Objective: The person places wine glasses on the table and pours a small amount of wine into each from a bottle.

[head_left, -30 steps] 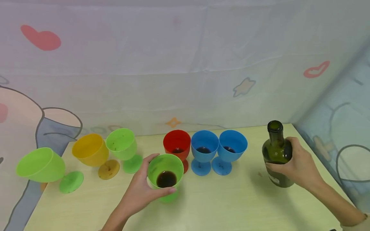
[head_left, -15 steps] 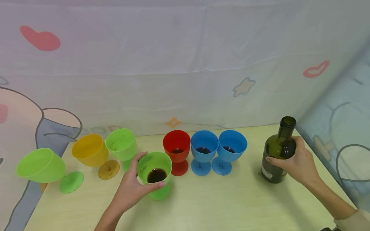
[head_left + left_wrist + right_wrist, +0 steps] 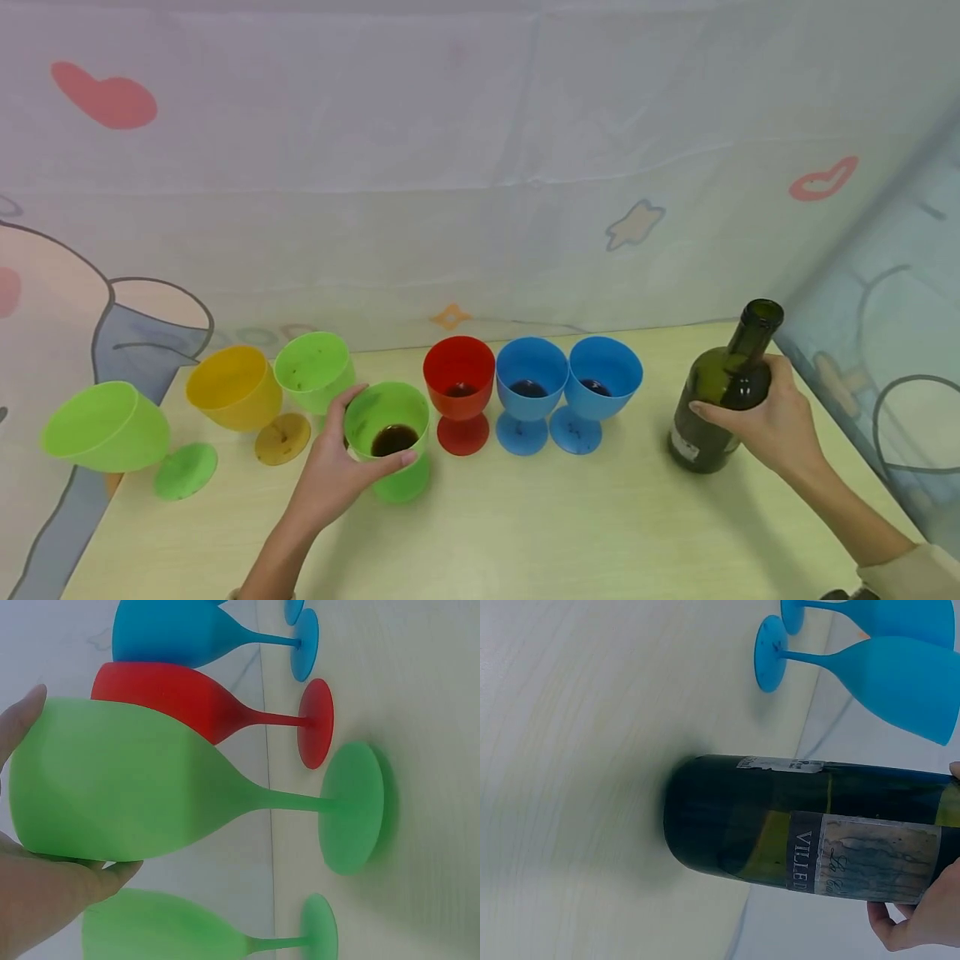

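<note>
Head view: the left hand [image 3: 330, 479] curls thumb and fingers round the bowl of a green goblet [image 3: 388, 433] holding dark liquid, which stands upright, stem vertical and mouth up, foot on the pale table [image 3: 540, 525]. Taking the red goblet [image 3: 459, 383] as landmark, the held goblet is just beside it on the left and slightly nearer the person; the left wrist view shows the two feet close together but apart. Right of the red goblet stand two blue goblets [image 3: 566, 383] side by side, each with a little dark liquid. Further left of it come another green goblet [image 3: 315, 375], a yellow goblet [image 3: 236, 392] and, at the table's left edge, a third green goblet [image 3: 108, 429] that looks tilted.

Well to the right of the red goblet, beyond the blue pair, the right hand [image 3: 768, 425] wraps its fingers round the shoulder of a dark green bottle [image 3: 720, 396]. The bottle's base rests on the table; its long axis leans a little, the open neck pointing up and to the right.
</note>
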### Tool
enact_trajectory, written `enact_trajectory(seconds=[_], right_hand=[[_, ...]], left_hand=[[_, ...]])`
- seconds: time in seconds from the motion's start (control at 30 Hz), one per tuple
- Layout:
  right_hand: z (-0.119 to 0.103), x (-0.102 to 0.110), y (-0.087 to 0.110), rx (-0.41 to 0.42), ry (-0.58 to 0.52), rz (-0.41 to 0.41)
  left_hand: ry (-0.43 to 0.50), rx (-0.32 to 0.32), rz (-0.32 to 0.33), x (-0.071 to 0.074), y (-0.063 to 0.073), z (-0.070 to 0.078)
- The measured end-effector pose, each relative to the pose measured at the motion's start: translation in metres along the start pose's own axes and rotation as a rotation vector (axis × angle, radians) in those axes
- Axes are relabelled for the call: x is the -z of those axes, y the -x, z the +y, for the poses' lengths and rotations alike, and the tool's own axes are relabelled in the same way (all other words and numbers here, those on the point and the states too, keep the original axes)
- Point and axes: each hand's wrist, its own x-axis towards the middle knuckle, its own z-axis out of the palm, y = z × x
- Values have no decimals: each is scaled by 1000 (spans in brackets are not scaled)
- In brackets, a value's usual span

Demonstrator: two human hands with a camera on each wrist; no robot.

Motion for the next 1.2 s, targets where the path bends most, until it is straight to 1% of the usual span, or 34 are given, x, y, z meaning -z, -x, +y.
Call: enact_trajectory(seconds=[0.27,0.53,0.67,0.9,1.2], right_hand=[[4,3,-1,-8,-12,-5],[12,8,0,-41,-33,-6],[14,10,-1,-55,-43,-12],[18,11,0,-64,-55,-11],[21,13,0,-84,-74,-5]], left_hand=[[8,-2,24,1,-12,-4],[0,30,38,5,-26,-10],[1,19,40,6,-33,-13],[-1,12,32,3,-41,-9],[14,5,45,0,-50,-9]])
